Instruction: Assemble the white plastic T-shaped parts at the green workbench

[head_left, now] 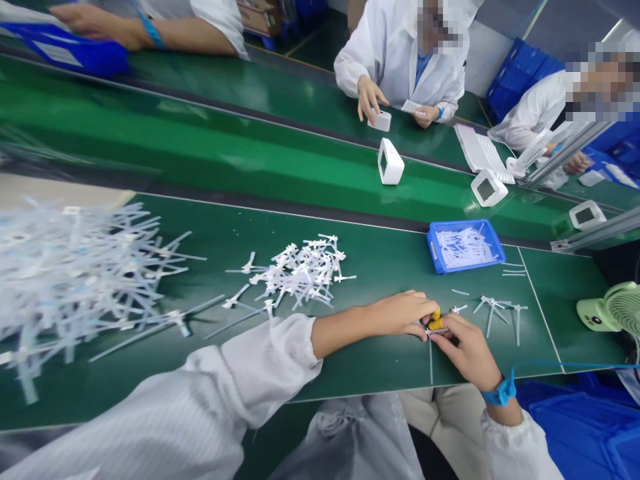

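My left hand [407, 312] and my right hand [467, 350] meet over the green table, fingertips pinched together. Yellow finger cots [436, 325] cover a fingertip on each hand. Between them is a small white plastic piece with a thin translucent strip [431, 363] hanging from it; the fingers hide most of the piece. Just right of my hands lie several similar white pieces with strips [493, 305]. A blue bin [437, 261] of short white strips stands beyond my hands. To the left is a pile of white pieces with short strips [303, 272].
A larger heap of long-stripped pieces [85, 273] covers the far left. White box-shaped devices [391, 162] sit on the green conveyor [240, 150] behind the table. Co-workers in white coats [400, 53] work opposite. A green fan [613, 308] stands at the right.
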`<state>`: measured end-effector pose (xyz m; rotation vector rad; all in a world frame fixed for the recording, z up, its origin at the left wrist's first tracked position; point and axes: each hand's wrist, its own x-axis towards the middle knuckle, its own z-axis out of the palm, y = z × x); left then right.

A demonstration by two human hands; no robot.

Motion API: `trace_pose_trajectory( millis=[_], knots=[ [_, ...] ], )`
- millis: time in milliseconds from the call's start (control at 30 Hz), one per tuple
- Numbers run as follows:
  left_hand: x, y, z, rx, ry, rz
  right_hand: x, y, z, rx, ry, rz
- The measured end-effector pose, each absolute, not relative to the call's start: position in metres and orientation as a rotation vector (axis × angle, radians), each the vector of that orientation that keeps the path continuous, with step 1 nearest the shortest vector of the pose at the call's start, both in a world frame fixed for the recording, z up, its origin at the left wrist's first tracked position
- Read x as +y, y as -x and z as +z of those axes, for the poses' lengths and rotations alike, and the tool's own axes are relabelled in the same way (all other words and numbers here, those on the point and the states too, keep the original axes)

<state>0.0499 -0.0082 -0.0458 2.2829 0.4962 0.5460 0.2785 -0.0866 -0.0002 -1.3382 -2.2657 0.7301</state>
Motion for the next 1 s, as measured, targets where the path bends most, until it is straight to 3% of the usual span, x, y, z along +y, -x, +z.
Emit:
trace_pose_trajectory(
  millis=[333,1000],
  knots=[
    [-0.013,-0.049,-0.042,0.531,-2.265,0.508,-0.079,-0.278,0.001,-2.415,1.184,0.768],
    [-0.011,-0.046,-0.046,0.485,-2.290,0.476,-0.091,-0.272,0.000,-2.356,1.452,0.735]
  ],
)
